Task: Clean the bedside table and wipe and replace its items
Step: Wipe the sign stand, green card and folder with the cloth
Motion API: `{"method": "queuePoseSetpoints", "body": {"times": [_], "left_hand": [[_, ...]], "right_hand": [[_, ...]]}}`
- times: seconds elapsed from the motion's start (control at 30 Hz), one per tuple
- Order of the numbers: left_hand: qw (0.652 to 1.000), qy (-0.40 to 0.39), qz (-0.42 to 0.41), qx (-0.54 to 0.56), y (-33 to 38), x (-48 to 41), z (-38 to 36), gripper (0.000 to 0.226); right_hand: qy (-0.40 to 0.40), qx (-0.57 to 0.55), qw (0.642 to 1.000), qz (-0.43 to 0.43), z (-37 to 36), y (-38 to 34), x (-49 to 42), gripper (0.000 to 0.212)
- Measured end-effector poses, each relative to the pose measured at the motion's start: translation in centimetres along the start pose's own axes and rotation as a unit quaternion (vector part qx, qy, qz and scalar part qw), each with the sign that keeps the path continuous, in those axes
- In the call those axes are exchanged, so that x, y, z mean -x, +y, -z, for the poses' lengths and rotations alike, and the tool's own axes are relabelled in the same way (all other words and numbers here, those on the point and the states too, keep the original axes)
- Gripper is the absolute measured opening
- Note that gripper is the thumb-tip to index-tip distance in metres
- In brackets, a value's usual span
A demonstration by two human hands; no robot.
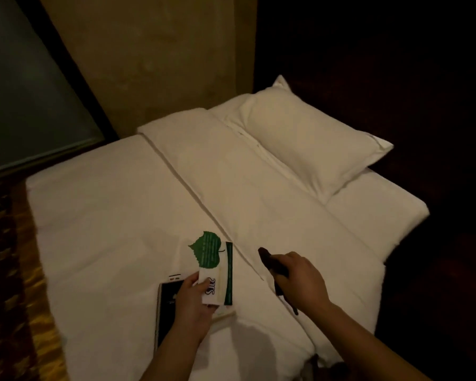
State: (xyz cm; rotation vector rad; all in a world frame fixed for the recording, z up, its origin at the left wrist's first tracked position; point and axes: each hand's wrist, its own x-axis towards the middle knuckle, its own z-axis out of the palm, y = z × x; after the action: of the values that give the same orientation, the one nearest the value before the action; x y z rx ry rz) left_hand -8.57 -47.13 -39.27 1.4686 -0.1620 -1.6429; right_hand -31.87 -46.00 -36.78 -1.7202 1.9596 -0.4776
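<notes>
My left hand [191, 303] grips a white and green card [217, 279] over the near edge of the white bed [116, 215]. A green leaf-shaped card [207, 250] lies just beyond it, partly under the held card. A dark booklet [166, 301] lies on the bed under my left hand. My right hand [300, 279] is closed around a dark cloth [270, 261], whose ends stick out above and below the fist. The bedside table is out of view.
A white pillow [311, 138] rests at the head of the bed, far right. A folded duvet edge [193, 182] runs diagonally across the bed. Patterned carpet [19, 270] lies to the left, a dark wall to the right.
</notes>
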Motion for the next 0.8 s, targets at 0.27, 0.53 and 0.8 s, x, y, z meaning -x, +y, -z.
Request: {"method": "queuePoseSetpoints", "body": {"times": [0.27,0.53,0.8], "left_hand": [[0.992,-0.083,0.039,-0.085,-3.4,1.8,-4.0,0.042],[0.969,-0.159,0.083,-0.171,-9.1,5.9,-8.9,0.042],[0.944,-0.216,0.083,-0.234,-15.7,11.0,-14.5,0.036]], "right_hand": [[0.087,-0.019,0.989,-0.118,3.6,4.2,6.9,0.024],[0.151,-0.029,0.965,-0.211,5.8,9.6,15.3,0.027],[0.212,-0.059,0.940,-0.259,9.5,16.1,22.7,0.027]]}}
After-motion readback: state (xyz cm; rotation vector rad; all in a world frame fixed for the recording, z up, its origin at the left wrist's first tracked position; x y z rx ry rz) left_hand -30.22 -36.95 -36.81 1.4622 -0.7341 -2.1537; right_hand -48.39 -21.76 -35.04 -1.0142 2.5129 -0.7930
